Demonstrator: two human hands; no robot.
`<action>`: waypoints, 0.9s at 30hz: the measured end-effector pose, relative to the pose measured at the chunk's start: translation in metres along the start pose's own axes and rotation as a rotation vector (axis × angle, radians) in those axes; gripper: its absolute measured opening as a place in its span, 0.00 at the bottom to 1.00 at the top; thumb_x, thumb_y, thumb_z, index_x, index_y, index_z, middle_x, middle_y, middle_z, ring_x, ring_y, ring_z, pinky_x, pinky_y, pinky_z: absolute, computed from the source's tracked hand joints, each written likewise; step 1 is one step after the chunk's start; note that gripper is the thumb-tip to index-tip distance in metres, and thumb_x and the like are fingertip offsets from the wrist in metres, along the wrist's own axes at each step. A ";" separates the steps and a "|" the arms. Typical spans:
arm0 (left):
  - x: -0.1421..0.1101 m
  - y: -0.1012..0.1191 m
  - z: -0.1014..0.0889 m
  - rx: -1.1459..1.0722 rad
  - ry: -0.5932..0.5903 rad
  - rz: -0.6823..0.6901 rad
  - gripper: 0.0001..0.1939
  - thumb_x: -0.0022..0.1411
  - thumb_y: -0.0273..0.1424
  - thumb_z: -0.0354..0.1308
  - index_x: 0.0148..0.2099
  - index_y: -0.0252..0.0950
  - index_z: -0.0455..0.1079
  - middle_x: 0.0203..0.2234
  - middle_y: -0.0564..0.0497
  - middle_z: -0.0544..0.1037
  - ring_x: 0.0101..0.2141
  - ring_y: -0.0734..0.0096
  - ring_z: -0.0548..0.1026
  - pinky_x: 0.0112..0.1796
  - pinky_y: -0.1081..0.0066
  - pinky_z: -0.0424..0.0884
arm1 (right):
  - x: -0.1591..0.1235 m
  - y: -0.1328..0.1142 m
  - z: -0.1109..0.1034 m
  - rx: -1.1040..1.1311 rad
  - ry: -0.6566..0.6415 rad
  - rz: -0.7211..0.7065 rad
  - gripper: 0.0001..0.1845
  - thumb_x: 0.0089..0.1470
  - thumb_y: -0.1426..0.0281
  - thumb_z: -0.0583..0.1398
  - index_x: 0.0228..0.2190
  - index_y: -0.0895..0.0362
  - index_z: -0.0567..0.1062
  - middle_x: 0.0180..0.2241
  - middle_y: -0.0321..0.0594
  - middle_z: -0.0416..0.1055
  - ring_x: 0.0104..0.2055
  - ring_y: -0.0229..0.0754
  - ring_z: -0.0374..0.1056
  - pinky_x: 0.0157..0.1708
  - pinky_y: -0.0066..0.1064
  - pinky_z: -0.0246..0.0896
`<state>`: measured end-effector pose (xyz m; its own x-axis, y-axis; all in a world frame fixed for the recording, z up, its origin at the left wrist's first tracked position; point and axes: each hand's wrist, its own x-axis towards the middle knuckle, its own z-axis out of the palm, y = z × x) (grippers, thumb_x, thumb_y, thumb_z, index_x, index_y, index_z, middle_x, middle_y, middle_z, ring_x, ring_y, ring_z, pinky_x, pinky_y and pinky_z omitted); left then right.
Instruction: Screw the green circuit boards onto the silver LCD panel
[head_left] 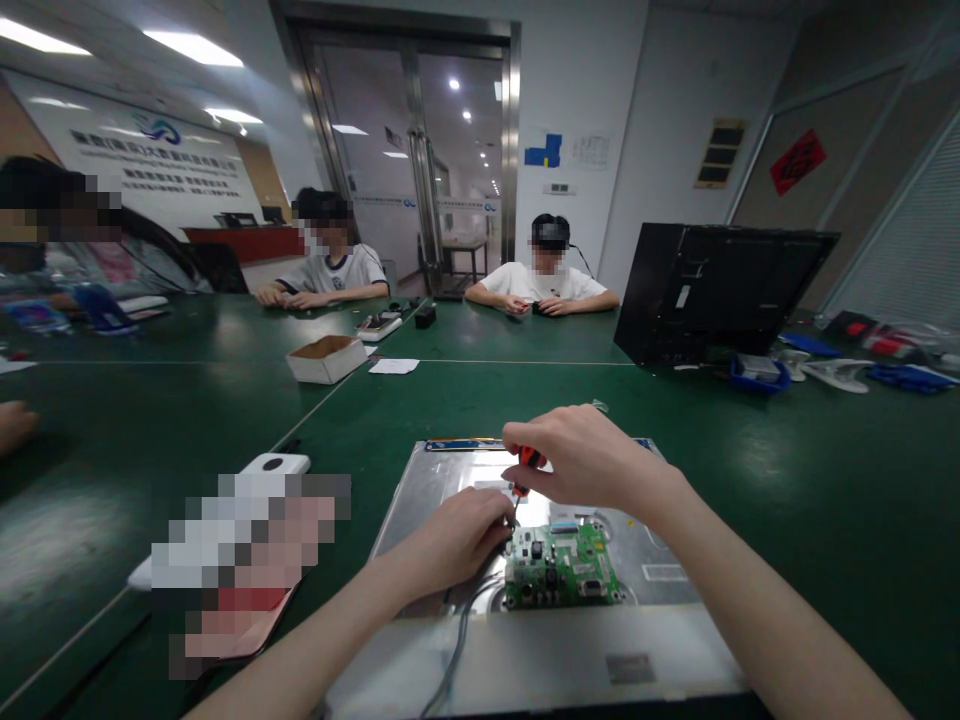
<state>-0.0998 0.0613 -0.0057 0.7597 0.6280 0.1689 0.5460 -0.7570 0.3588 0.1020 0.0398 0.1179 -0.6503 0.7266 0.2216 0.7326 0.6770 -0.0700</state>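
My right hand is closed round the orange and black handle of a screwdriver, its shaft pointing down. Below it, at the upper left corner of a green circuit board, my left hand has its fingers pressed together close to the screwdriver's tip. What those fingers hold, if anything, is hidden. The board lies on the silvery metal back of a flat display panel. Dark cables run from the board's left side toward the panel's near edge.
Left of the panel lie a white power strip and a pinkish flat object, partly blurred out. A small open carton stands farther back. A black monitor housing stands at right, near a blue tray. Several people sit across the green table.
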 end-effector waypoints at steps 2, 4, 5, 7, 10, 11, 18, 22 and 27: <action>0.000 0.000 -0.001 0.000 -0.004 0.000 0.07 0.65 0.24 0.50 0.38 0.36 0.68 0.33 0.48 0.76 0.33 0.63 0.73 0.36 0.66 0.67 | 0.000 0.000 0.000 0.000 -0.001 -0.008 0.04 0.59 0.67 0.59 0.36 0.54 0.71 0.30 0.36 0.75 0.27 0.37 0.65 0.24 0.30 0.41; 0.001 0.000 0.000 -0.017 -0.016 0.008 0.07 0.65 0.23 0.50 0.40 0.36 0.69 0.34 0.48 0.77 0.35 0.62 0.73 0.37 0.66 0.67 | -0.001 -0.001 -0.002 0.050 -0.011 -0.041 0.07 0.56 0.71 0.60 0.39 0.54 0.70 0.33 0.35 0.75 0.28 0.37 0.64 0.24 0.29 0.44; 0.001 -0.001 0.000 -0.031 -0.023 0.012 0.07 0.65 0.23 0.50 0.41 0.36 0.69 0.35 0.47 0.77 0.36 0.62 0.73 0.37 0.65 0.67 | -0.002 -0.002 -0.003 0.080 -0.018 -0.054 0.11 0.55 0.72 0.60 0.41 0.54 0.69 0.34 0.36 0.75 0.29 0.36 0.65 0.25 0.29 0.45; 0.002 -0.001 0.000 -0.048 -0.032 0.015 0.07 0.65 0.23 0.51 0.42 0.36 0.69 0.36 0.48 0.77 0.37 0.61 0.74 0.38 0.65 0.68 | -0.003 -0.002 -0.004 0.119 -0.027 -0.065 0.15 0.53 0.74 0.60 0.44 0.55 0.68 0.37 0.36 0.75 0.30 0.36 0.65 0.26 0.28 0.47; 0.002 0.000 -0.001 -0.032 -0.028 0.001 0.06 0.65 0.23 0.51 0.38 0.36 0.69 0.35 0.49 0.77 0.35 0.62 0.73 0.36 0.67 0.67 | -0.003 -0.001 -0.003 0.113 -0.023 -0.062 0.13 0.55 0.70 0.62 0.43 0.54 0.68 0.36 0.36 0.76 0.30 0.37 0.66 0.26 0.29 0.47; 0.002 0.001 -0.002 -0.024 -0.023 -0.006 0.06 0.64 0.23 0.51 0.37 0.36 0.68 0.34 0.49 0.76 0.34 0.63 0.73 0.35 0.67 0.66 | -0.003 -0.001 -0.002 0.096 -0.018 -0.055 0.12 0.56 0.67 0.62 0.42 0.54 0.68 0.35 0.35 0.76 0.30 0.38 0.66 0.26 0.29 0.46; 0.000 0.006 -0.004 -0.039 0.005 0.010 0.07 0.64 0.21 0.50 0.36 0.36 0.66 0.32 0.49 0.75 0.32 0.65 0.71 0.33 0.68 0.64 | 0.001 -0.001 0.001 0.005 0.007 -0.006 0.07 0.59 0.66 0.60 0.39 0.54 0.70 0.32 0.36 0.77 0.29 0.38 0.67 0.24 0.29 0.42; 0.000 0.007 -0.004 -0.047 0.015 -0.003 0.07 0.64 0.22 0.50 0.37 0.36 0.66 0.32 0.49 0.75 0.31 0.66 0.70 0.33 0.69 0.63 | 0.000 -0.002 -0.001 0.030 0.009 -0.017 0.07 0.58 0.68 0.59 0.40 0.54 0.70 0.33 0.36 0.76 0.29 0.37 0.66 0.25 0.29 0.42; 0.000 0.007 -0.005 -0.035 0.001 -0.013 0.06 0.65 0.23 0.49 0.36 0.36 0.66 0.32 0.49 0.75 0.31 0.65 0.71 0.32 0.68 0.63 | 0.001 -0.002 0.000 0.023 0.007 -0.009 0.07 0.59 0.68 0.59 0.40 0.54 0.70 0.32 0.36 0.76 0.28 0.38 0.66 0.24 0.30 0.43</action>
<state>-0.0980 0.0567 0.0011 0.7523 0.6378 0.1653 0.5429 -0.7422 0.3928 0.0996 0.0390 0.1187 -0.6551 0.7198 0.2295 0.7220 0.6859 -0.0904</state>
